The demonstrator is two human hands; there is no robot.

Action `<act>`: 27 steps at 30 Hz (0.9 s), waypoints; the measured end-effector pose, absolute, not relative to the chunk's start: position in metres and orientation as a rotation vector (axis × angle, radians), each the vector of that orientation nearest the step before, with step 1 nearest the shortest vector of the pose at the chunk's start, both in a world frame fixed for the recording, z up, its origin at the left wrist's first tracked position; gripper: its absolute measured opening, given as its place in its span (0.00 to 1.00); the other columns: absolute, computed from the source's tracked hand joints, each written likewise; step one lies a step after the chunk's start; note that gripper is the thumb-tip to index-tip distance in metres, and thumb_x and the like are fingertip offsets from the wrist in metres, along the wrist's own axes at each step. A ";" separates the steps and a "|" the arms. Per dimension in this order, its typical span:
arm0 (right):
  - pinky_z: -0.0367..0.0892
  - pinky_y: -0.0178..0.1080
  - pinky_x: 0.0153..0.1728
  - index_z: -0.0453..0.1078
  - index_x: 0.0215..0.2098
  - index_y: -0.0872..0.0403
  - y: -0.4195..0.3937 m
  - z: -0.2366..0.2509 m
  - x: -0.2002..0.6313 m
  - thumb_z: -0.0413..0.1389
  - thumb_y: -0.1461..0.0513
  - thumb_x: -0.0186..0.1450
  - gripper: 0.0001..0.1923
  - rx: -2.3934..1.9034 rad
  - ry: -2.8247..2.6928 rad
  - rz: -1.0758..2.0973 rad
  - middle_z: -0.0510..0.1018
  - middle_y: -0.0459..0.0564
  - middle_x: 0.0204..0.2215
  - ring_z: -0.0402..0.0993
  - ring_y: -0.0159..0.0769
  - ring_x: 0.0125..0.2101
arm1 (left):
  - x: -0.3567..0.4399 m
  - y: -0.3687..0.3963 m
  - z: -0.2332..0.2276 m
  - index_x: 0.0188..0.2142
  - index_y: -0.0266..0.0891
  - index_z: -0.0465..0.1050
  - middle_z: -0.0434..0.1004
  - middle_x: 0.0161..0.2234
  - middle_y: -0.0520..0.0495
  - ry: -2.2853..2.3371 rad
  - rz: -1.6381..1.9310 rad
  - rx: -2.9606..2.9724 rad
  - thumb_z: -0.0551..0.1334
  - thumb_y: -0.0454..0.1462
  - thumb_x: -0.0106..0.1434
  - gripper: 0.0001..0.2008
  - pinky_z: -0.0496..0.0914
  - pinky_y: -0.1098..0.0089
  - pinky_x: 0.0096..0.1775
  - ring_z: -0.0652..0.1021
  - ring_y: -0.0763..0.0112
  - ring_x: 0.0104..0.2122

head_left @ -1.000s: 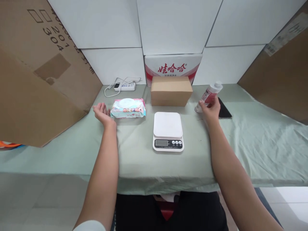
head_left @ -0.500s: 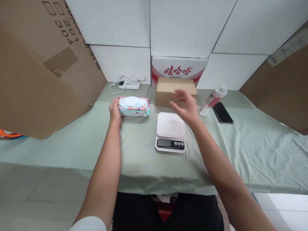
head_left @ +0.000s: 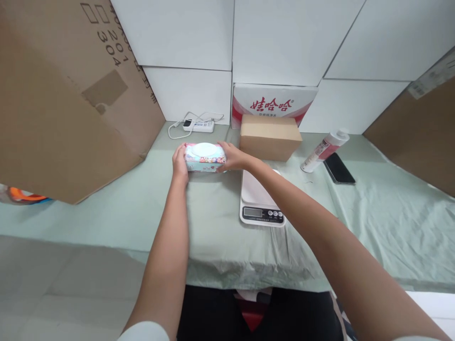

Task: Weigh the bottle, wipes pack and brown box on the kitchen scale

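A pack of wet wipes (head_left: 205,159), pale blue and pink with a white oval lid, rests on the cloth-covered table. My left hand (head_left: 180,162) wraps its left end, and my right hand (head_left: 232,157) grips the right end with the fingers at the back and the thumb in front. Below my right forearm stands a white kitchen scale (head_left: 262,208), its pan partly hidden by the arm. Just behind my right wrist sits a closed brown cardboard box (head_left: 270,137).
A white bottle with a red label (head_left: 324,150) leans at the right beside a black phone (head_left: 339,168). A white power strip with a cable (head_left: 199,126) lies at the back left. Large cardboard sheets (head_left: 103,128) flank the table, and a white-red carton (head_left: 273,102) stands behind.
My right hand has moved left from above the scale and brown box and closed on the wipes' right end. My left hand stays on the left end. The view has shifted slightly.
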State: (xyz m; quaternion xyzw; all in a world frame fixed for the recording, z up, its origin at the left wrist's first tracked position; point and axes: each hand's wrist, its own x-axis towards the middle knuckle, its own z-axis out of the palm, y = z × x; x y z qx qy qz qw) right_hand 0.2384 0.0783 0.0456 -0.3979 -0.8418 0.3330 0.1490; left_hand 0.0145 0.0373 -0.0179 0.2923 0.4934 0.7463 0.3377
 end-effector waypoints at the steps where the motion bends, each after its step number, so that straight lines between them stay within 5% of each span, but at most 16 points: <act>1: 0.64 0.62 0.68 0.57 0.74 0.61 0.079 0.041 0.240 0.77 0.53 0.41 0.67 -1.091 -2.388 0.948 0.66 0.70 0.66 0.66 0.64 0.66 | 0.014 0.038 -0.019 0.46 0.40 0.81 0.85 0.49 0.40 1.278 1.945 0.760 0.67 0.51 0.58 0.22 0.78 0.63 0.54 0.84 0.55 0.54; 5: 0.64 0.62 0.67 0.64 0.66 0.60 0.082 0.039 0.238 0.75 0.50 0.45 0.55 -0.977 -2.247 0.904 0.71 0.66 0.63 0.68 0.61 0.63 | 0.016 0.038 -0.015 0.49 0.39 0.80 0.84 0.52 0.38 1.207 1.932 0.700 0.65 0.53 0.59 0.25 0.78 0.61 0.57 0.83 0.55 0.56; 15: 0.70 0.58 0.66 0.65 0.69 0.48 0.002 0.075 0.336 0.75 0.36 0.49 0.57 -0.889 -1.801 0.667 0.72 0.61 0.65 0.72 0.59 0.64 | 0.101 -0.007 0.016 0.68 0.46 0.72 0.72 0.70 0.38 0.910 1.923 1.485 0.63 0.64 0.67 0.39 0.65 0.52 0.71 0.70 0.46 0.72; 21: 0.71 0.58 0.66 0.66 0.68 0.44 -0.054 0.030 0.408 0.73 0.36 0.53 0.51 -0.927 -1.638 0.514 0.72 0.59 0.63 0.72 0.58 0.65 | 0.152 -0.033 0.001 0.75 0.48 0.63 0.72 0.69 0.33 0.877 1.780 1.996 0.53 0.64 0.73 0.39 0.69 0.50 0.67 0.74 0.47 0.68; 27: 0.72 0.60 0.65 0.67 0.68 0.44 -0.054 0.000 0.413 0.71 0.34 0.53 0.51 -0.899 -1.605 0.532 0.74 0.59 0.60 0.73 0.58 0.63 | 0.159 -0.042 -0.008 0.72 0.44 0.68 0.76 0.64 0.32 0.977 1.816 2.050 0.51 0.60 0.76 0.36 0.73 0.51 0.62 0.78 0.48 0.62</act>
